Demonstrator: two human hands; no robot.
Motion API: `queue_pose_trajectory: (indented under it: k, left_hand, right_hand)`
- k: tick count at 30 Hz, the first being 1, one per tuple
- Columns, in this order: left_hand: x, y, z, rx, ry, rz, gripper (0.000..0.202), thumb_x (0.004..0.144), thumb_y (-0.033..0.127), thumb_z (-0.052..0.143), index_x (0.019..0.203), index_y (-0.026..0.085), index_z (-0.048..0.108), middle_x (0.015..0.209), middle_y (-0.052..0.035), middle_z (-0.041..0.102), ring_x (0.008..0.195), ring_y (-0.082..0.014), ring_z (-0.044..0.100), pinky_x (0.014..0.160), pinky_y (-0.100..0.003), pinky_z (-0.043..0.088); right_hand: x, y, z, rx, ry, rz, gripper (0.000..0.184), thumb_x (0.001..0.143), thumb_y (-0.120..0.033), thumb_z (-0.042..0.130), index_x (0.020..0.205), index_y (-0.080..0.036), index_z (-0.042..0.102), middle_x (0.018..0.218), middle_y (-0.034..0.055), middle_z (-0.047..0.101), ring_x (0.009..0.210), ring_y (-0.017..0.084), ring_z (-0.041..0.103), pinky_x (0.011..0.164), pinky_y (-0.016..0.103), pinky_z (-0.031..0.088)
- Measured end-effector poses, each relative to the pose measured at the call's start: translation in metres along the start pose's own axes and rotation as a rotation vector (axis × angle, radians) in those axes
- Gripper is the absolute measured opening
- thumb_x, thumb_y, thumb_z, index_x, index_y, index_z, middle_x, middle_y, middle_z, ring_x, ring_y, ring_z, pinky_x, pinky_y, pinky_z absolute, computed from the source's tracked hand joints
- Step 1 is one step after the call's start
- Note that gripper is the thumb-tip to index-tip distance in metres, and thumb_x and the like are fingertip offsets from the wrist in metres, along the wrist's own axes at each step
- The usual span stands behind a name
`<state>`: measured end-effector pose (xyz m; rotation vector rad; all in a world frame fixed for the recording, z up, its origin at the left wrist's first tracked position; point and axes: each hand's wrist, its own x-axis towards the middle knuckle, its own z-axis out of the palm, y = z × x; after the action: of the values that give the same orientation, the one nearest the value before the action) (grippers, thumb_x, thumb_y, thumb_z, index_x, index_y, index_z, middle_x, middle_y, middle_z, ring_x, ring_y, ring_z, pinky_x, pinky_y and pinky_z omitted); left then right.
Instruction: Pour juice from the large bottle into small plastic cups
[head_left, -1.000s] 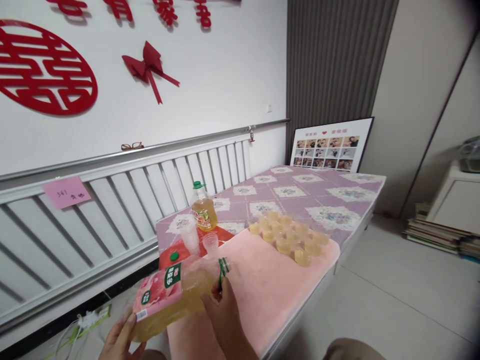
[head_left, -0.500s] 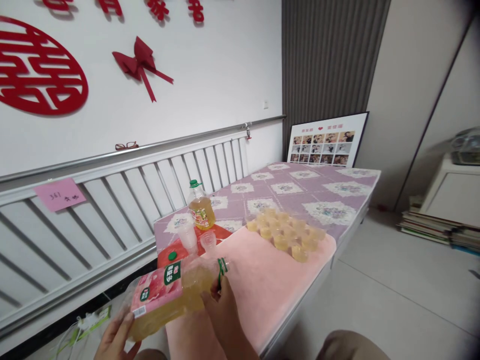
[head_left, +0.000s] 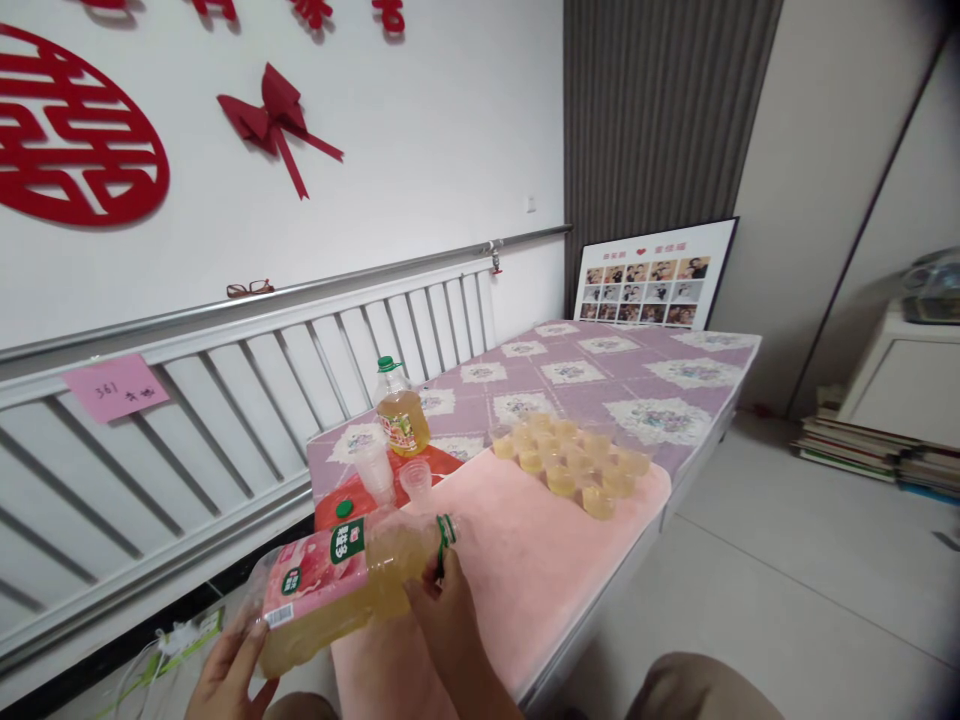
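I hold a large plastic bottle (head_left: 337, 585) of yellow drink with a pink label, tilted almost flat, its open neck toward the pink cloth (head_left: 525, 560). My left hand (head_left: 229, 675) cups the bottle's base. My right hand (head_left: 442, 625) grips it near the neck, by the green ring. Just beyond the neck stand two empty clear cups (head_left: 397, 475) and a loose green cap (head_left: 344, 508) on a red sheet. A smaller bottle (head_left: 401, 410) of the same drink stands behind them. Several filled cups (head_left: 574, 460) cluster farther along the cloth.
The low table has a purple patterned cover (head_left: 637, 385) and a white slatted rail (head_left: 262, 400) along its left. A framed photo board (head_left: 652, 275) leans at the far end. Stacked books (head_left: 862, 450) lie on the floor at right beside a white cabinet (head_left: 907, 380).
The view has drifted slightly, with everything sliding a little left and up. The bottle stays tilted in both hands, held much the same.
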<state>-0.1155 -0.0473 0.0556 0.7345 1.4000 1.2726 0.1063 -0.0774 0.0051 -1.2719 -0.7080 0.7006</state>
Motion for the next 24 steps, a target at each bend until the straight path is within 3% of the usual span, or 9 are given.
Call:
queue_pose_trajectory:
  k: [6, 13, 24]
  left_hand:
    - [-0.0042, 0.0031, 0.0038, -0.015, 0.017, 0.001, 0.067, 0.041, 0.062, 0.086, 0.098, 0.036, 0.065, 0.15, 0.0074, 0.05, 0.143, -0.0272, 0.037, 0.085, -0.034, 0.041]
    - [-0.0076, 0.0062, 0.0047, 0.034, 0.024, 0.056, 0.058, 0.053, 0.059, 0.08, 0.102, 0.032, 0.066, 0.136, 0.0004, 0.06, 0.125, -0.029, 0.051, 0.084, -0.037, 0.045]
    - [-0.0111, 0.0092, 0.0042, 0.06, 0.041, 0.079, 0.064, 0.055, 0.059, 0.078, 0.112, 0.032, 0.066, 0.132, -0.0046, 0.063, 0.117, -0.0308, 0.057, 0.091, -0.045, 0.047]
  right_hand:
    - [0.0009, 0.0016, 0.0, -0.002, -0.013, 0.015, 0.021, 0.064, -0.02, 0.062, 0.081, -0.024, 0.051, 0.073, -0.0059, 0.049, 0.067, 0.015, 0.05, 0.065, 0.03, 0.047]
    - [0.0002, 0.0034, 0.0004, 0.011, -0.034, 0.028, 0.02, 0.066, -0.02, 0.061, 0.08, -0.024, 0.048, 0.073, -0.0062, 0.047, 0.068, 0.015, 0.05, 0.066, 0.03, 0.047]
    - [-0.0011, 0.0019, 0.0015, 0.012, -0.046, 0.026, 0.02, 0.067, -0.022, 0.061, 0.081, -0.024, 0.046, 0.074, -0.0066, 0.045, 0.068, 0.013, 0.048, 0.065, 0.029, 0.046]
